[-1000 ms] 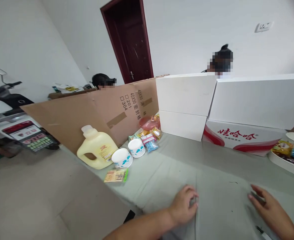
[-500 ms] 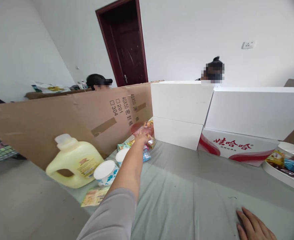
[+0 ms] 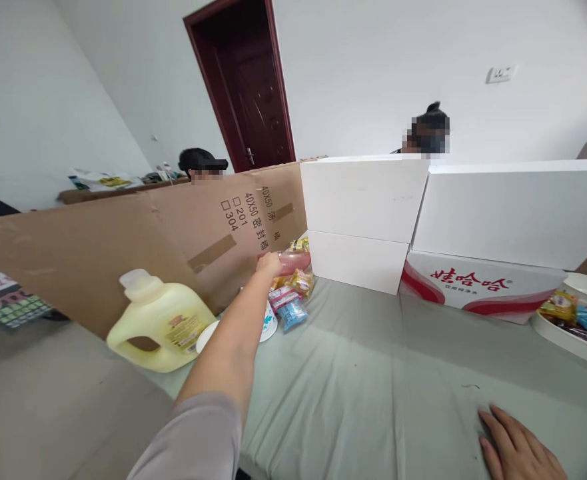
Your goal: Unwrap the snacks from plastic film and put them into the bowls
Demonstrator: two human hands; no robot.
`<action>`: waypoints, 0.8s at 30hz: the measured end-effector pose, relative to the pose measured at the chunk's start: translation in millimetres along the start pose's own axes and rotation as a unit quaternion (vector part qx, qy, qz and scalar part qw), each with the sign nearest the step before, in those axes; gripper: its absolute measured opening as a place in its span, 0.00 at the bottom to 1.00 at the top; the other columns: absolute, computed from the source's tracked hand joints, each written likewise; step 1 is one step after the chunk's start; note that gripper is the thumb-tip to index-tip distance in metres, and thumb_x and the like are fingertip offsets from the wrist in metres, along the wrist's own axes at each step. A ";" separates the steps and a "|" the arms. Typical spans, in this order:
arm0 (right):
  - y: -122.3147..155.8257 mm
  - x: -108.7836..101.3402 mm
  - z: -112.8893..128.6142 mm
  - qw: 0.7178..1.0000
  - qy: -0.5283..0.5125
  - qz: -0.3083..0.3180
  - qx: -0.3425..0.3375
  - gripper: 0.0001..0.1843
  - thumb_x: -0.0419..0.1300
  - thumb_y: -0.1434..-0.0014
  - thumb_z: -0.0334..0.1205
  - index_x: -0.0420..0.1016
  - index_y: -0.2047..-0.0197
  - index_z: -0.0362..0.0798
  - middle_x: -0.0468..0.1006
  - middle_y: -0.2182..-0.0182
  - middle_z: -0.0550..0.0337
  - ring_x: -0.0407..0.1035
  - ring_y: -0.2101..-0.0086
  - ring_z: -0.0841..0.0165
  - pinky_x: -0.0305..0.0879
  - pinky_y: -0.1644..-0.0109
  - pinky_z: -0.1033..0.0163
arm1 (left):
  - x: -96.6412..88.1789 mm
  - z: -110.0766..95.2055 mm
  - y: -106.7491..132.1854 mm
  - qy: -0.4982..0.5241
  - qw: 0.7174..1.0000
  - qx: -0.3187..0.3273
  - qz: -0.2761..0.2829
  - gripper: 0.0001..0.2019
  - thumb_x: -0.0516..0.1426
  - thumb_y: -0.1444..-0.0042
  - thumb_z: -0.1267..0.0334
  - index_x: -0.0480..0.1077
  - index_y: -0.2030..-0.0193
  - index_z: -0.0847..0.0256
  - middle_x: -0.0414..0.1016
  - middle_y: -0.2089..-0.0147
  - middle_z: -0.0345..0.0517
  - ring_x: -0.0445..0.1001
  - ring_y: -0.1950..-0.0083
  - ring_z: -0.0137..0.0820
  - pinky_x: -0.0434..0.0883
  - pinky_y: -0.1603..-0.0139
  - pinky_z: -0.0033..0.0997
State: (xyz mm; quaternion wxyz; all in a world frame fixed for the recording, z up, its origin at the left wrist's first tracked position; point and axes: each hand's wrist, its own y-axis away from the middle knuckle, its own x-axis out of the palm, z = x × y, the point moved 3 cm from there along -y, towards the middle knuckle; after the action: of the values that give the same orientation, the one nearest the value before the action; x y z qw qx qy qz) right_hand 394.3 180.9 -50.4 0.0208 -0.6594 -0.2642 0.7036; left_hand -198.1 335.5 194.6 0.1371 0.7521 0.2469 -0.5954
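My left hand (image 3: 269, 265) reaches far across the table, its fingers closed around the left end of a reddish, see-through object that looks like a bottle (image 3: 294, 263). That object lies among small snack packets, against the cardboard. Just in front of it are a yellow packet (image 3: 302, 283) and a blue packet (image 3: 292, 314). Under my forearm, two white paper tubs with blue print (image 3: 269, 327) are partly hidden. My right hand (image 3: 518, 447) rests on the green cloth at the lower right, fingers extended and holding nothing.
A pale yellow jug (image 3: 166, 327) stands at the left by a cardboard wall (image 3: 183, 220). White boxes (image 3: 363, 200) are stacked behind the cloth (image 3: 353, 380), beside a red-and-white carton (image 3: 473, 283). A white tray (image 3: 548, 330) of packets sits right. Two people are beyond.
My left hand has shifted slightly left and now grips the reddish object's end. The view has moved a little. My right hand stays resting on the cloth.
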 end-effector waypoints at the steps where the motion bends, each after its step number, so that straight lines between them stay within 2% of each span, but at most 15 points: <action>1: -1.0 -2.7 2.7 1.000 0.004 -0.004 -0.004 0.26 0.46 0.40 0.51 0.74 0.47 0.49 0.70 0.44 0.48 0.67 0.48 0.53 0.66 0.51 0.49 | -10.2 -0.6 5.9 -0.004 1.000 -0.004 -0.010 0.13 0.59 0.43 0.60 0.73 0.54 0.66 0.74 0.52 0.57 0.73 0.49 0.47 0.69 0.52 0.41; 4: -4.3 -11.1 11.1 1.000 0.008 -0.010 -0.013 0.27 0.45 0.40 0.51 0.74 0.47 0.46 0.71 0.45 0.46 0.65 0.47 0.53 0.63 0.47 0.48 | -32.4 -8.8 36.3 -0.012 0.999 0.013 -0.051 0.11 0.57 0.42 0.62 0.73 0.56 0.65 0.74 0.52 0.58 0.71 0.47 0.51 0.67 0.50 0.44; 7: -7.5 -18.0 16.9 1.000 0.010 -0.014 -0.008 0.27 0.44 0.39 0.51 0.73 0.48 0.45 0.71 0.45 0.45 0.65 0.46 0.54 0.61 0.46 0.48 | -31.2 -22.6 85.3 -0.008 0.994 0.072 -0.078 0.10 0.54 0.41 0.63 0.73 0.56 0.63 0.72 0.50 0.55 0.68 0.46 0.50 0.66 0.48 0.46; 10: -10.0 -23.0 19.8 1.000 0.016 -0.014 -0.006 0.28 0.42 0.38 0.50 0.73 0.48 0.44 0.71 0.46 0.45 0.65 0.47 0.54 0.62 0.47 0.49 | -5.5 -43.7 142.9 0.011 0.983 0.172 -0.063 0.06 0.56 0.42 0.67 0.73 0.58 0.61 0.73 0.53 0.49 0.68 0.48 0.44 0.65 0.46 0.43; 14: -12.2 -28.6 21.8 1.000 0.023 -0.016 -0.007 0.28 0.41 0.38 0.49 0.73 0.49 0.43 0.72 0.46 0.45 0.66 0.48 0.54 0.63 0.49 0.51 | 44.4 -89.0 204.6 0.056 0.953 0.297 -0.030 0.06 0.59 0.43 0.67 0.73 0.58 0.59 0.74 0.54 0.44 0.69 0.52 0.37 0.66 0.47 0.37; 17: -13.4 -31.6 22.9 1.000 0.029 -0.012 -0.001 0.27 0.41 0.38 0.49 0.73 0.49 0.45 0.72 0.47 0.47 0.66 0.48 0.56 0.63 0.49 0.52 | 79.8 -131.6 229.1 0.088 0.937 0.337 -0.025 0.07 0.58 0.42 0.66 0.72 0.56 0.60 0.73 0.55 0.46 0.69 0.53 0.37 0.67 0.49 0.37; 20: -14.0 -34.2 23.8 0.999 0.030 -0.015 -0.006 0.28 0.40 0.38 0.50 0.73 0.49 0.44 0.73 0.47 0.47 0.67 0.49 0.55 0.63 0.50 0.52 | 107.7 -170.0 244.7 0.111 0.927 0.357 -0.018 0.07 0.58 0.42 0.66 0.72 0.56 0.61 0.73 0.56 0.48 0.69 0.53 0.38 0.68 0.51 0.39; 22: -14.0 -35.8 23.9 0.999 0.028 -0.021 -0.010 0.28 0.40 0.37 0.50 0.73 0.49 0.43 0.73 0.48 0.46 0.67 0.50 0.55 0.64 0.51 0.52 | 118.5 -184.9 254.0 0.125 0.919 0.375 -0.009 0.10 0.59 0.42 0.64 0.71 0.53 0.59 0.72 0.56 0.46 0.70 0.55 0.36 0.69 0.51 0.36; 24: -14.0 -36.8 23.4 0.999 0.027 -0.028 -0.012 0.28 0.40 0.37 0.49 0.73 0.49 0.43 0.73 0.48 0.45 0.67 0.50 0.55 0.64 0.52 0.51 | 119.7 -185.1 260.0 0.142 0.906 0.398 -0.007 0.17 0.59 0.42 0.60 0.67 0.47 0.56 0.71 0.51 0.44 0.71 0.54 0.32 0.69 0.51 0.33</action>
State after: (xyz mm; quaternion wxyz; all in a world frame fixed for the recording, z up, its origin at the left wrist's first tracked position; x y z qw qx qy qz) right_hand 372.6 171.0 -11.3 0.0395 -0.6707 -0.2901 0.6815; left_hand 114.4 234.5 103.4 -0.2143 0.8189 0.0118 -0.5323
